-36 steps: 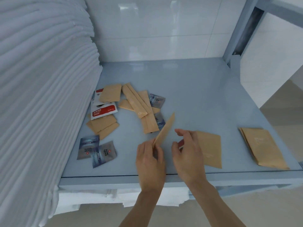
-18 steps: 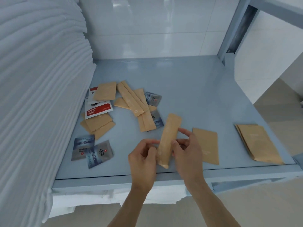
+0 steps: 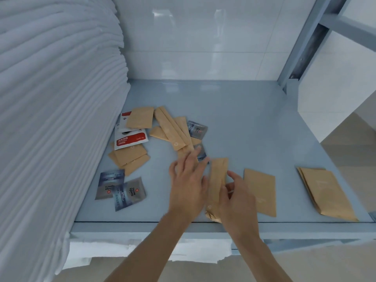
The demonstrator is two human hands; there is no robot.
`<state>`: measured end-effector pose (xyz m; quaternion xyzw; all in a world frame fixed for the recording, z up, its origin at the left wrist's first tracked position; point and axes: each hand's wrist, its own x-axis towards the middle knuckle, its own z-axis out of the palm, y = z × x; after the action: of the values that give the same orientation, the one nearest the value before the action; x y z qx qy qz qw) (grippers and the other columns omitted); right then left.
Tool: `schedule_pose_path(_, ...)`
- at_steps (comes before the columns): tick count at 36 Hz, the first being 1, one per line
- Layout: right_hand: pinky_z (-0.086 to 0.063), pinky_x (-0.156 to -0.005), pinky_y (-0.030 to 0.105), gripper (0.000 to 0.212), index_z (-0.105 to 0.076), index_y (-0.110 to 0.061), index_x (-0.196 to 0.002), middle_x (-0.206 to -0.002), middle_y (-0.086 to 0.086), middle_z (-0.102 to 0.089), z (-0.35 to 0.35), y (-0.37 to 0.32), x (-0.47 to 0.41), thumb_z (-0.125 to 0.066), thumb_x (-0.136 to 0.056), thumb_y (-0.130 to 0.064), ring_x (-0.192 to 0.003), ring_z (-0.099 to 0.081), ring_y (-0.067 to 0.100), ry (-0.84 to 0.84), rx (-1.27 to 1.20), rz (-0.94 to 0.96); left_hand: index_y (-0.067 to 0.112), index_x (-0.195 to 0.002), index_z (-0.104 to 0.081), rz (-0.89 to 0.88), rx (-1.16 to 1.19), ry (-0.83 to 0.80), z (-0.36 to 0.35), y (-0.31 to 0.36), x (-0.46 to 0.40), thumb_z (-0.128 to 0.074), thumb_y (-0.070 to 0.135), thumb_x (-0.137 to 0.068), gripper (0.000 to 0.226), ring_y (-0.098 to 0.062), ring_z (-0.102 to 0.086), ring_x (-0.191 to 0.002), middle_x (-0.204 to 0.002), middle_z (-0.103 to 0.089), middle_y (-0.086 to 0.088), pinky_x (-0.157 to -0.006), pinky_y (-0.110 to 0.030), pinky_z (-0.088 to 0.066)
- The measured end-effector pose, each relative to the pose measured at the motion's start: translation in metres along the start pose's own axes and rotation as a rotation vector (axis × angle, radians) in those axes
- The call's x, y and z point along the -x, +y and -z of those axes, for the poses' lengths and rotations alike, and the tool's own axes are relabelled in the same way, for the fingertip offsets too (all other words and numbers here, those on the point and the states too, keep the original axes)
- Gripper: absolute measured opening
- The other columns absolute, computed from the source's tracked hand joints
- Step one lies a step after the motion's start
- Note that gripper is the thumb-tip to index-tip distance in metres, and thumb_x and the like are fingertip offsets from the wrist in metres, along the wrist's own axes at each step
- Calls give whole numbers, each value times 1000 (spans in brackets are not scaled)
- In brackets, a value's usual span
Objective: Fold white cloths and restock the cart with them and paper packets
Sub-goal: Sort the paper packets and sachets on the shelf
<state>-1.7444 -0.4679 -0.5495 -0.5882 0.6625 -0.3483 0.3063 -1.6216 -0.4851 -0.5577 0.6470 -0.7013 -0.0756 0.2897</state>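
Right hand [image 3: 237, 197] pinches a long kraft-paper packet [image 3: 217, 180] above the smooth grey-blue cart shelf [image 3: 244, 123]; left hand [image 3: 188, 180] spread flat just beside it, ribbed white cloth stack [image 3: 50, 98] far left.

A: Colours, go! Cart shelf [image 3: 234, 123] is pale blue-grey, and the stacked cloths [image 3: 50, 98] at frame left are white, ribbed in soft grey lines.

B: Kraft-brown long packet [image 3: 217, 180] at centre, plain tan flat packets [image 3: 325, 192] lower right.

A: And the sachets: red-and-white [image 3: 130, 139], silver-blue with a red logo [image 3: 130, 193]. Glossy white wall tiles [image 3: 203, 37] up top.
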Motion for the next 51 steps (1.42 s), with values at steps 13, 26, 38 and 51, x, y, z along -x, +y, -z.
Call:
schedule_pose_path(13, -45, -77, 24, 35, -58, -28, -129, -98, -7, -57, -16, -12, -14, -45, -99, -15, -87, -57, 10, -77, 157, 102, 24, -149, -39, -19, -345, -181, 7, -62, -34, -26, 35, -107, 46, -19, -13, -151, -160, -30, -2, -121, -48, -9)
schedule_pose_path(26, -49, -73, 25, 24, -63, -21, -117, -106, -9, -45, -26, -17, -6, -51, -99, -30, -82, -58, 10, -117, 229, 203, 2, -104, -71, -55, 2, 105, 15, -44, 15, -49, 10, -92, 27, -23, -54, -108, -109, -66, -10, -91, -43, -53)
schedule_pose_path(38, -44, -78, 25, 21, -66, -16, -111, -107, -4, -52, -26, -36, -41, -52, -95, -14, -97, -55, 15, -102, 359, 243, 8, -99, -68, -35, 86, 131, 11, -37, 27, -47, 11, -91, 23, -18, -54, -101, -105, -64, -3, -88, -35, -48)
schedule_pose_path(51, -34, -103, 34, 43, -51, -17, -135, -133, 4, -54, -74, -60, -96, -57, -97, -35, -130, -40, 23, -101, 709, 398, 6, -93, -70, 134, 275, 165, 19, -41, 22, -57, -16, -76, 31, -16, -57, -96, -97, -68, 1, -87, -23, -46)
